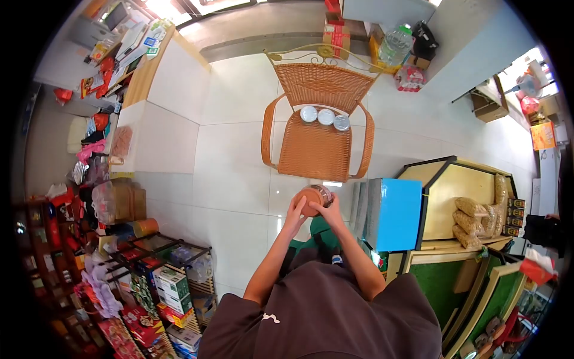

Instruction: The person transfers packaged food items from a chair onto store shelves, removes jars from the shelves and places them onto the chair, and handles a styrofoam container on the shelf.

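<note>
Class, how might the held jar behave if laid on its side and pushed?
The jar has a round lid, so it would probably roll. It shows no squashing between the left hand and right hand, so it is likely stiff. Its shiny side suggests it might be slippery.

Apparently a shop: shelved boxes point(171, 283), filled bags point(470, 219) on a display stand point(438, 209), and a counter point(173, 81).

Glossy pale tile floor point(233, 149); wicker armchair point(317, 149); white counter point(179, 75), wooden top point(143, 78); bright light point(162, 8) upper left.
</note>
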Available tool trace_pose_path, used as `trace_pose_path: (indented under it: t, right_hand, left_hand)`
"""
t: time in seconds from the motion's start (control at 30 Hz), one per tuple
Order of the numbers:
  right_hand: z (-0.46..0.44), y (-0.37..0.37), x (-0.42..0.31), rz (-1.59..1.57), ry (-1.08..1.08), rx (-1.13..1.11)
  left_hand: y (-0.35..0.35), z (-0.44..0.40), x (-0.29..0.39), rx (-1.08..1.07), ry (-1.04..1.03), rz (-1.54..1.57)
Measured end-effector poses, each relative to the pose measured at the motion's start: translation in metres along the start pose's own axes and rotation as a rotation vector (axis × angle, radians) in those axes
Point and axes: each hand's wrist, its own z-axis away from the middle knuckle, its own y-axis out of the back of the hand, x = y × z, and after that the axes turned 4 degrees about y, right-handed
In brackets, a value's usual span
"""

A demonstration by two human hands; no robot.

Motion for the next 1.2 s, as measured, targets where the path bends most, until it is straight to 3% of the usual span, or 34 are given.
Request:
trace_pose_path:
  t: [0.17,0.4,0.57,0.63,0.73,0.83,0.97,1.03,1.07,1.13,1.2]
  right_hand:
    - [-0.126,-0.025,0.013,-0.015,-0.006,-0.102]
    - [-0.283,-0.071,0.063,-0.444,-0.028,-0.219]
    - [-0.347,-0.088,0.054,-0.403,-0.068,-0.21]
    - [-0.355,-0.088,0.039,-0.28,-0.102,-0.187]
    - [-0.362,-0.093,0.044,-0.358,-0.148,-0.117]
    - [-0.371,-0.096,0.108,-0.166,-0.094,-0.096]
    - [-0.368,-0.095,0.086,-0.214,-0.167,-0.173]
    - [-0.364,-0.094,0.056,-0.264,-0.061,-0.147]
    - [-0.359,-0.093,0.046,-0.267,-0.059,-0.141]
    - [-0.355,-0.088,0.029,-0.252,-0.27,-0.097]
    - [-0.356,-0.085,0.044,-0.281,-0.291,-0.123]
  left_hand:
    - [0.005,-0.117,0.04,0.188,0.032,0.078]
    - [0.028,-0.255,0.095,0.223,0.152,0.182]
    - [0.039,-0.325,0.123,0.255,0.096,0.09]
    - [0.036,-0.339,0.131,0.265,0.069,0.069]
    - [0.039,-0.355,0.137,0.219,0.022,-0.003]
    - [0.051,-0.37,0.128,0.162,-0.043,-0.226]
    - [0.051,-0.366,0.139,0.144,0.004,-0.133]
    - [0.057,-0.366,0.142,0.13,0.025,-0.139]
    - [0.061,-0.365,0.141,0.162,0.019,-0.245]
    - [0.069,-0.365,0.138,0.182,0.005,-0.348]
    - [0.081,-0.361,0.137,0.277,-0.049,-0.851]
